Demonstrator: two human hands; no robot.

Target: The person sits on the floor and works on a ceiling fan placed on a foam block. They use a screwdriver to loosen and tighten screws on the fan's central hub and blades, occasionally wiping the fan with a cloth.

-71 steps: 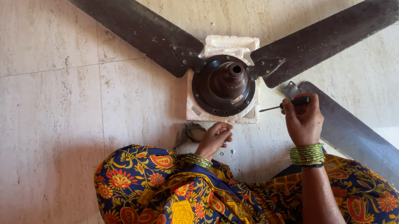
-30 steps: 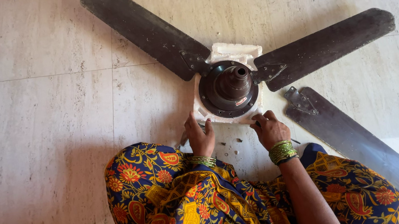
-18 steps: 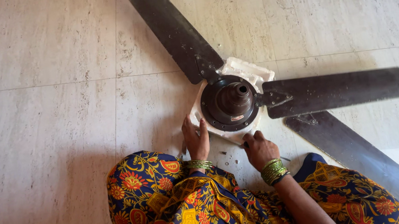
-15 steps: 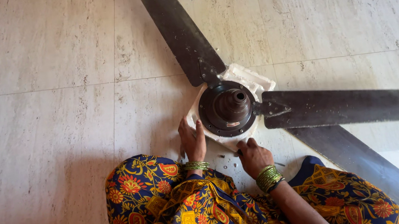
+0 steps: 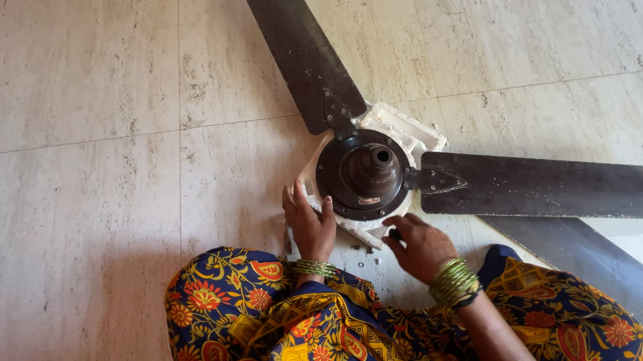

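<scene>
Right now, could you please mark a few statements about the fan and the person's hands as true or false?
1. The fan motor rests on a white foam block. True.
2. The left hand touches the motor's rim. True.
3. The right hand grips a screwdriver. False: it shows no tool and hovers by the foam's near edge.
4. Three blades are fixed to the motor. False: two blades are fixed to it; a loose blade lies on the floor, partly under one of them.
5. Green bangles circle the right wrist. True.
</scene>
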